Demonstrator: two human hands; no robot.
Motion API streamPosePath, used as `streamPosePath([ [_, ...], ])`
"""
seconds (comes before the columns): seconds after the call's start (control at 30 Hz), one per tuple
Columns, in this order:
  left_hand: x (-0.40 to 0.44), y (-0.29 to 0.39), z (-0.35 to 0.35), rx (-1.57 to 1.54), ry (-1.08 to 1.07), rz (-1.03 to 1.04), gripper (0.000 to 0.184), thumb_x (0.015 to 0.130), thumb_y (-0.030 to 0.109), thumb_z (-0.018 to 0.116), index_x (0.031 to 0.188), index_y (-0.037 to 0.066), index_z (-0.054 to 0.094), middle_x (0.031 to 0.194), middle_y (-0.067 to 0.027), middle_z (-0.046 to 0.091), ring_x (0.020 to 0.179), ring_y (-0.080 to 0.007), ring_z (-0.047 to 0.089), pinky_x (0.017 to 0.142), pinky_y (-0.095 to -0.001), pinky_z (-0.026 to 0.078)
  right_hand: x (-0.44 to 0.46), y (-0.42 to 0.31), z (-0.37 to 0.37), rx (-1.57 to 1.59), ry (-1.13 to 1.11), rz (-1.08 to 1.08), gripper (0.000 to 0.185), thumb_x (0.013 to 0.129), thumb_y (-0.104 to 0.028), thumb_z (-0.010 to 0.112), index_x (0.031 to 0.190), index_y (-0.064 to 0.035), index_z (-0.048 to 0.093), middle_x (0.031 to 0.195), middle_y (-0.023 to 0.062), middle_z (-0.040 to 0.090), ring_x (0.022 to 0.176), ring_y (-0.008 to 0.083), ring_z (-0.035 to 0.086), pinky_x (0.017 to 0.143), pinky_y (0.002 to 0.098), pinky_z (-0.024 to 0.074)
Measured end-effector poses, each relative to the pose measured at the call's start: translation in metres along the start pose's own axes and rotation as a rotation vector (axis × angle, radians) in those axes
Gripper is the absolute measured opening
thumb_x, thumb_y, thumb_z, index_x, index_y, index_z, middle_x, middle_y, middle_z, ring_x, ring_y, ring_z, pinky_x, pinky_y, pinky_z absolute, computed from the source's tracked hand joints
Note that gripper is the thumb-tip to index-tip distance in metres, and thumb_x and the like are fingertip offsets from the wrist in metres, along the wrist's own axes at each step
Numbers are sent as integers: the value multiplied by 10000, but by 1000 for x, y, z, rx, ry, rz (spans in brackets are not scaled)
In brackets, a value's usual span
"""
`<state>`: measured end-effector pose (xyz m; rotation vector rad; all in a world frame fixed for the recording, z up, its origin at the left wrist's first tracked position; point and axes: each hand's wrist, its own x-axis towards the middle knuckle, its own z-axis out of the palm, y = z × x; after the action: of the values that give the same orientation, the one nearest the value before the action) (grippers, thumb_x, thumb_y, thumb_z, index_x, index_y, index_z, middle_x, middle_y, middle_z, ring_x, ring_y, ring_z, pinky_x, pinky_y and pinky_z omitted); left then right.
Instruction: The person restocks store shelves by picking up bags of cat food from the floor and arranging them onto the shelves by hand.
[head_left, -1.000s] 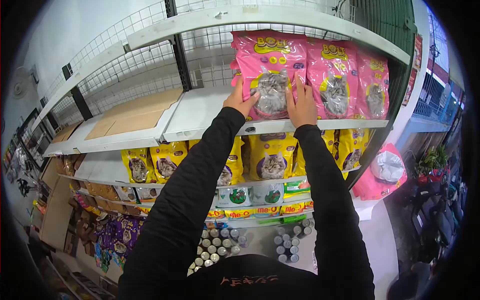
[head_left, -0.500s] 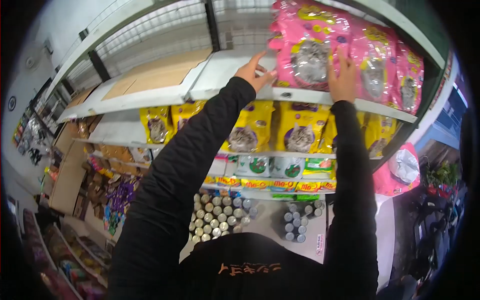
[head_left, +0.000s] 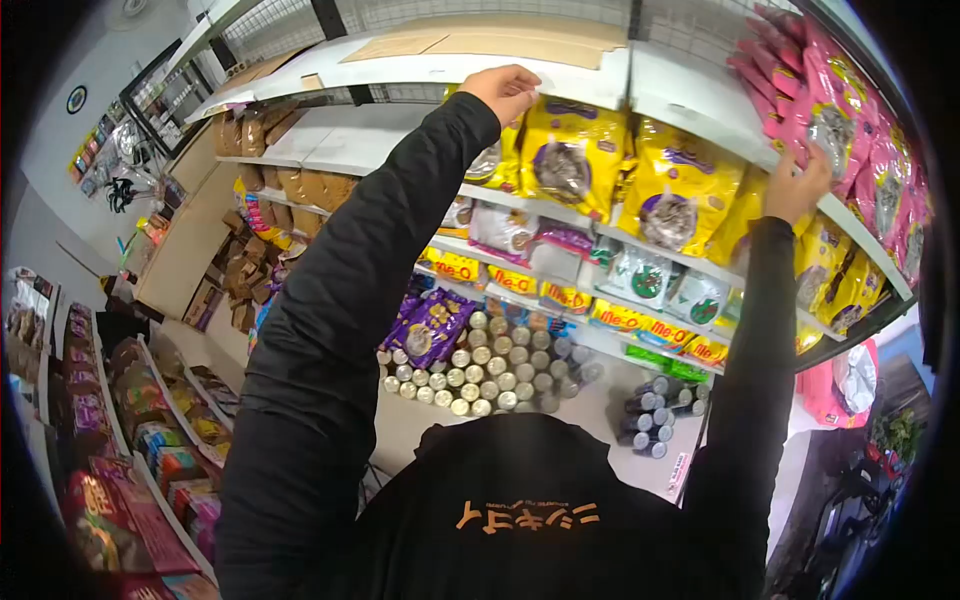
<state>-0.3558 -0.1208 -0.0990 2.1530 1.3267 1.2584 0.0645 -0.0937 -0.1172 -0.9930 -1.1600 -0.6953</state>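
Observation:
My left hand [head_left: 503, 90] is raised at the front edge of the white top shelf [head_left: 400, 68], its fingers loosely bent and no object visible in them. Just below and to its right stands a yellow bag with a cat picture [head_left: 568, 160]. My right hand [head_left: 797, 188] reaches up to the lower front of a pink bag with a cat picture [head_left: 830, 125]. Its fingers are apart and seem to touch the bag without wrapping round it. More pink bags [head_left: 890, 190] stand to the right, and several pink bag edges show behind on the left.
Flat cardboard [head_left: 490, 40] lies on the top shelf. Lower shelves hold yellow bags [head_left: 670, 190] and Me-O packs [head_left: 620, 317]. Many cans [head_left: 500, 365] and a purple bag [head_left: 428, 330] are at the bottom. Another shelf rack [head_left: 140, 400] stands at left.
The view has turned left, so the pink bags sit further right. My left hand has come away from the pink bags; my right hand is lower on the bag front.

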Motion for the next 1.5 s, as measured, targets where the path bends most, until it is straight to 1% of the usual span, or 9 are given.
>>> streamPosePath([
  [0.23, -65, -102, -84, 50, -153, -45, 217, 836, 164, 595, 1007, 33, 614, 850, -43, 644, 741, -91, 583, 698, -241, 479, -97, -193, 21, 182, -347, -14, 224, 732, -59, 571, 956, -57, 567, 960, 114, 547, 898, 243, 511, 779, 327, 408],
  [0.47, -112, -176, -101, -16, -253, -114, 218, 851, 198, 596, 1003, 44, 612, 774, -16, 600, 700, -88, 566, 669, -231, 479, -163, -249, 15, 299, -748, 246, 201, 736, -23, 551, 936, -36, 539, 887, 82, 557, 554, 151, 490, 556, 279, 414],
  [0.57, -138, -184, -107, -203, -193, -162, 233, 805, 263, 636, 915, 57, 641, 740, -36, 626, 709, -105, 575, 669, -252, 476, -184, -254, 20, 337, -828, 341, 184, 757, -46, 551, 941, -41, 537, 845, 78, 567, 527, 145, 486, 539, 271, 403],
  [0.67, -171, -179, -115, -201, -254, -361, 185, 850, 163, 586, 995, 50, 610, 802, -17, 604, 712, -93, 563, 669, -231, 480, -200, -267, 31, 416, -915, 371, 163, 779, -70, 545, 940, -43, 534, 807, 70, 574, 501, 133, 483, 518, 264, 391],
  [0.9, -218, -237, -116, -86, -240, -288, 192, 843, 162, 592, 982, 31, 604, 816, -16, 608, 723, -99, 560, 666, -243, 474, -262, -299, 65, 628, -997, 547, 185, 786, -61, 563, 966, -27, 534, 754, 11, 559, 513, 63, 427, 494, 223, 345],
  [1.03, -215, -236, -113, -176, -253, -466, 190, 844, 158, 588, 981, 27, 601, 814, -10, 608, 734, -95, 561, 668, -237, 469, -289, -331, 67, 692, -1089, 632, 219, 790, -62, 556, 1002, -30, 517, 729, -7, 544, 537, 48, 452, 506, 214, 365],
  [1.17, -213, -254, -103, -309, -273, -442, 182, 851, 146, 573, 984, 25, 598, 808, -10, 608, 732, -90, 563, 660, -234, 466, -318, -353, 72, 660, -1176, 691, 249, 792, -107, 552, 1031, -67, 496, 811, 42, 569, 594, 136, 538, 583, 271, 429],
  [1.33, -251, -308, -100, -312, -325, -359, 168, 856, 126, 558, 985, 24, 594, 804, -11, 610, 706, -92, 568, 634, -230, 467, -386, -380, 77, 643, -1132, 879, 257, 790, -115, 560, 1032, -62, 495, 818, 42, 567, 616, 143, 547, 608, 265, 439],
  [1.5, -299, -378, -131, -506, -452, -549, 155, 848, 101, 565, 984, 33, 595, 805, -17, 615, 661, -97, 571, 601, -221, 467, -450, -428, 84, 516, -1149, 918, 282, 798, -72, 545, 1073, -55, 484, 862, 24, 533, 608, 99, 527, 546, 223, 426],
])
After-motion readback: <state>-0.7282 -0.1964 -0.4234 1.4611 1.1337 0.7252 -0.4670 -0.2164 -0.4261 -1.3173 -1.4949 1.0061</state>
